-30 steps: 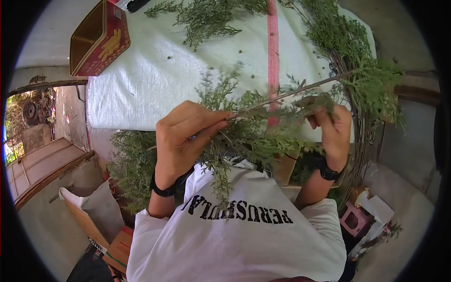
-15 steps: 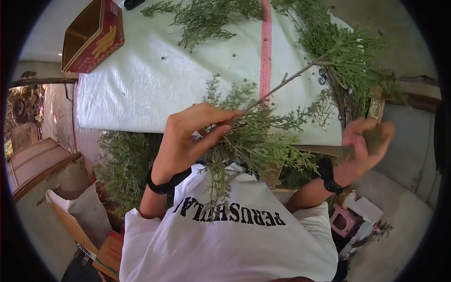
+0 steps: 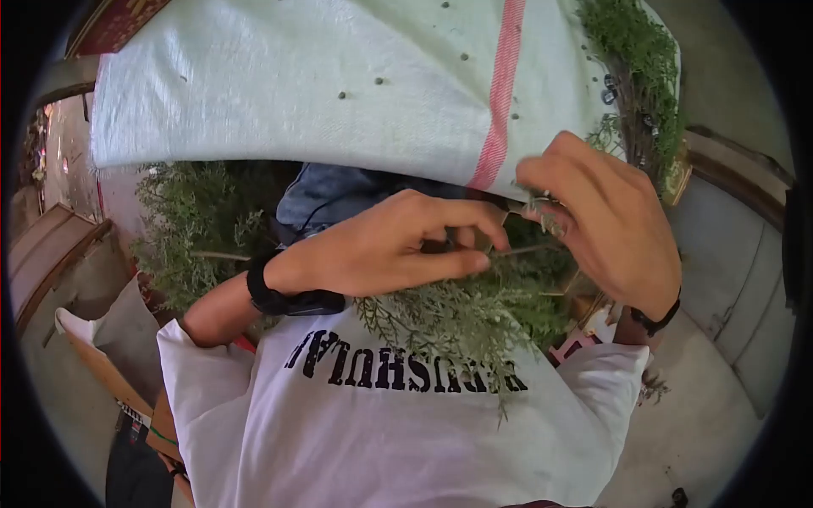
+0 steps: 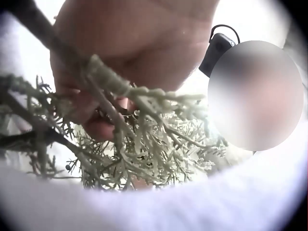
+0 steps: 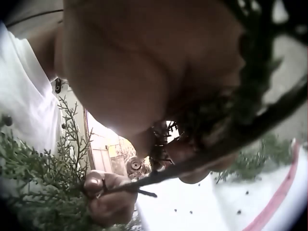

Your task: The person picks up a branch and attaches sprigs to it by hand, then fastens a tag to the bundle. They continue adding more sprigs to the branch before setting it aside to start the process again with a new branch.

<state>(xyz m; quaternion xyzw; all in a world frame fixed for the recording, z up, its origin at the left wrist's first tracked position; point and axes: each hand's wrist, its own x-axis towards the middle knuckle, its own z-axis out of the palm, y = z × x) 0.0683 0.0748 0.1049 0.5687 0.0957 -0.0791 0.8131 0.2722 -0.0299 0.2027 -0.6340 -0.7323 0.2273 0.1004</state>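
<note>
In the head view my left hand (image 3: 389,241) pinches the stem of a green conifer branch (image 3: 445,320), whose leafy sprays hang over the white shirt. The right hand (image 3: 614,224) has its fingers bent around a small sprig (image 3: 550,222) at the stem's other side. Across the right wrist view runs the brown stem (image 5: 166,174), with the left hand (image 5: 113,197) gripping it and the right hand (image 5: 149,62) above. The left wrist view has leafy twigs (image 4: 154,149) close in front of a hand (image 4: 134,43).
A white woven sheet (image 3: 296,93) with a red stripe (image 3: 501,93) and small round bits covers the surface ahead. More branches (image 3: 648,93) lie at its right. Foliage (image 3: 195,229) stands below its left edge, and a red tin (image 3: 114,25) sits top left.
The left hand and the branch have come lower, off the sheet and closer to the shirt. My right hand, earlier swung out to the right, is back beside the branch. The view has tilted down.
</note>
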